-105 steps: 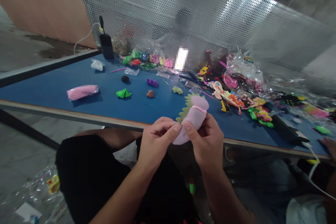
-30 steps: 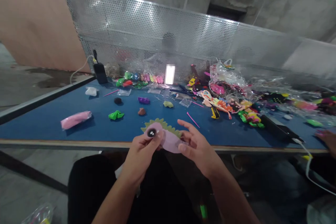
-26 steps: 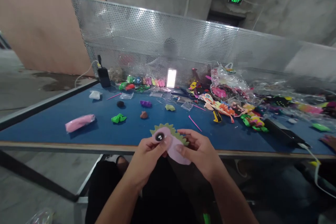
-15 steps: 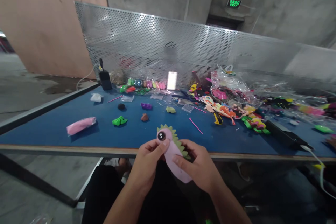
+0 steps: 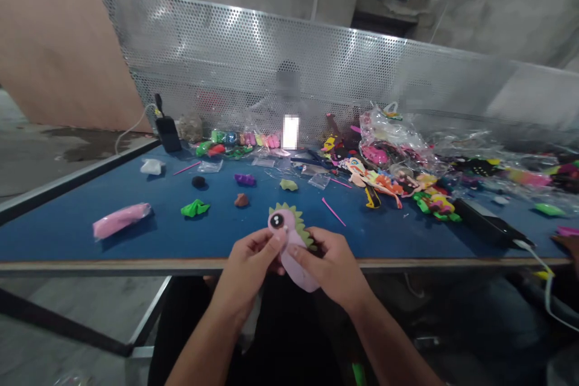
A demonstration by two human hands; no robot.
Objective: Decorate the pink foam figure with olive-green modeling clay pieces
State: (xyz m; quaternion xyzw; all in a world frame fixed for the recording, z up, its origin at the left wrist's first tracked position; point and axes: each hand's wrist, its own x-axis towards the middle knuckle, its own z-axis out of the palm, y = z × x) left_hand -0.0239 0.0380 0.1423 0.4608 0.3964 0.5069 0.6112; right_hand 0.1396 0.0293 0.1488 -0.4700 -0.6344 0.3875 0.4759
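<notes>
Between both hands, just over the table's front edge, is a pink clay figure [image 5: 301,268] with a big black eye and a green spiky crest along its back. My left hand [image 5: 253,262] is closed on its head end, thumb pressed just under the eye. My right hand [image 5: 332,262] grips the body from the right, thumb on the front and fingers behind the crest. Beyond the figure lie lumps of modelling clay: brown [image 5: 241,199], bright green [image 5: 195,208], purple [image 5: 245,179], pale green [image 5: 288,184] and black [image 5: 198,181].
A wrapped pink clay roll [image 5: 121,221] lies at left on the blue table [image 5: 154,247]. Pink sticks [image 5: 333,211] lie past my hands. Plastic bags and clay pieces [image 5: 375,178] heap at right, near a black power bank [image 5: 488,223]. A perforated metal panel [image 5: 253,54] stands behind.
The view has shifted slightly, so the table things sit further left. The figure is a little higher in view, still in both hands, and my right thumb sits nearer the head.
</notes>
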